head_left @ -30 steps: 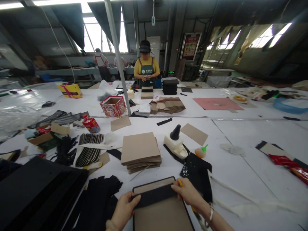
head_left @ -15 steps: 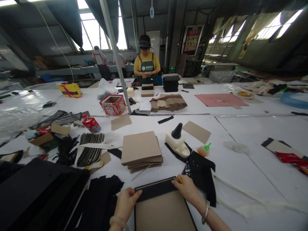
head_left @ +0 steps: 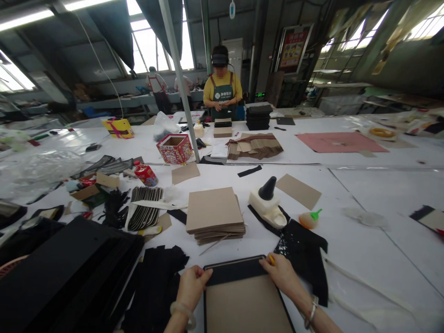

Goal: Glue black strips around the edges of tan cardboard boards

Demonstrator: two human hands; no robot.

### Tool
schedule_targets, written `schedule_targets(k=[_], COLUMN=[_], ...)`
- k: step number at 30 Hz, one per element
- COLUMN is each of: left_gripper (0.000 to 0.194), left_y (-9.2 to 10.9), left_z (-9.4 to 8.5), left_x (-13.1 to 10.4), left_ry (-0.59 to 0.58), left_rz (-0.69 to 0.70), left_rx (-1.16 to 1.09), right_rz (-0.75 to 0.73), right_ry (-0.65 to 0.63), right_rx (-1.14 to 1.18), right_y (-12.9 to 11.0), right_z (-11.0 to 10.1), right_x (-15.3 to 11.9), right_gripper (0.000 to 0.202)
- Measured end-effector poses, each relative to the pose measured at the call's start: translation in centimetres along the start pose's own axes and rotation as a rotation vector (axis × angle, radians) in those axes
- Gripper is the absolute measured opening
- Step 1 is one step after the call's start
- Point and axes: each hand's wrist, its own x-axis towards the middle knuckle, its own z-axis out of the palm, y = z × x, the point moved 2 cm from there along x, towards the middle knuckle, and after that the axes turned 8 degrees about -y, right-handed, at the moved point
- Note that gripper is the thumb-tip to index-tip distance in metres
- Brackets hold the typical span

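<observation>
A brown cardboard panel (head_left: 243,305) edged in black paper lies flat at the table's near edge. My left hand (head_left: 192,286) presses its far left corner, fingers on the folded black strip (head_left: 234,273). At the far right corner rests my right hand (head_left: 284,276), pressing the same strip down, with a small yellow thing showing at the fingertips. Just beyond the panel stands a stack of brown cardboard squares (head_left: 215,217).
A white glue bottle with a black cone cap (head_left: 268,206) and a small orange bottle (head_left: 310,219) stand right of the stack. Black sheets (head_left: 69,273) pile up at left, black paper scraps (head_left: 305,249) at right. A person in a yellow shirt (head_left: 222,90) works across the table.
The black flap that stood raised over the panel's far edge now lies folded flat. Both hands slid to the far corners. The camera view shifted slightly left.
</observation>
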Motion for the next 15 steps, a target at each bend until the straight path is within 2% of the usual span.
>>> schedule_targets(k=[10, 15], left_gripper=[0.029, 0.028], left_y=[0.2, -0.2], left_z=[0.2, 0.2], left_x=[-0.3, -0.5], left_ry=[0.067, 0.142], left_rz=[-0.043, -0.088], left_rx=[-0.041, -0.125], right_rz=[-0.040, -0.006], right_ry=[0.002, -0.078], right_rx=[-0.053, -0.118], right_y=[0.2, 2.8], right_z=[0.5, 1.0], right_x=[0.2, 1.8], right_gripper=[0.031, 0.035])
